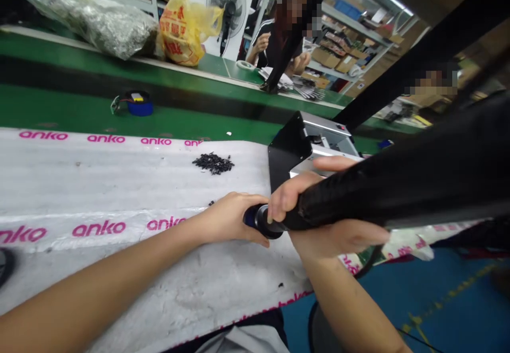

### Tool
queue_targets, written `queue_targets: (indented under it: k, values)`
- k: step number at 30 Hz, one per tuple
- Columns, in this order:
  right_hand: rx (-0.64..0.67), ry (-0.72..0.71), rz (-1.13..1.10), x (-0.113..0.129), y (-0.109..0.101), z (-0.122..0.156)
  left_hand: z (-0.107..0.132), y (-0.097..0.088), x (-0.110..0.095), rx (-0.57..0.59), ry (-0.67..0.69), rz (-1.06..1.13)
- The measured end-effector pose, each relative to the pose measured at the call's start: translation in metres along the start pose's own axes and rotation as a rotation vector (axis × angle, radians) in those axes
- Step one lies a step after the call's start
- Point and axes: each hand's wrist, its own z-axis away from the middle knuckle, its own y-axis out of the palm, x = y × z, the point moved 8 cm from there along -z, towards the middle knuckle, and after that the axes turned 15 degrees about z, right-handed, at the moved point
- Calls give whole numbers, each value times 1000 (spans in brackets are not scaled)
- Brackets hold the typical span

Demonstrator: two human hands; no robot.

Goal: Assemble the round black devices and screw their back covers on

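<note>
A folded black umbrella (402, 183) lies across the lower right, its dark blue end cap (261, 220) pointing left. My left hand (231, 217) is closed around that end cap. My right hand (319, 212) wraps the umbrella's folded fabric just behind the cap, thumb over the top and fingers under it. Both hands hover over a white sheet (99, 183) printed with pink "anko" lettering.
A small pile of tiny black parts (213, 162) lies on the sheet. A black-and-silver machine (306, 143) stands behind my hands. Beyond run a green conveyor (79, 111) with a blue tape roll (137, 103), a grey bag (99, 18), a yellow bag (183, 28), and a seated person (279, 39).
</note>
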Motion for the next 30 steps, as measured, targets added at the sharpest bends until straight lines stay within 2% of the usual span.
queue_targets:
  k: [3,6,8,11,15,18,20,24,27,30]
  values:
    - [-89,54,15,-5,-30,-17,0,0,0,8,-30,8]
    - [-345,-46,209,7,-85,-31,1,-4,5,-17,-102,47]
    - [-484,-110,329,13,-114,-34,3,-6,10,-40,-168,96]
    - [-515,-99,391,6,-135,-36,4,-5,9,1,-196,106]
    - [-453,-4,379,-11,-137,-28,3,0,6,78,-171,-29]
    - [-336,160,351,-24,-122,-18,1,0,8,41,-178,-73]
    - [-307,213,301,-21,-109,-10,-1,-1,8,14,-171,-36]
    - [-430,62,308,11,-97,-10,-2,-2,7,34,-176,45]
    - [-565,-72,432,26,-107,-18,-1,-3,9,48,-194,47]
    - [-609,-143,494,21,-122,-25,0,-4,11,61,-188,8]
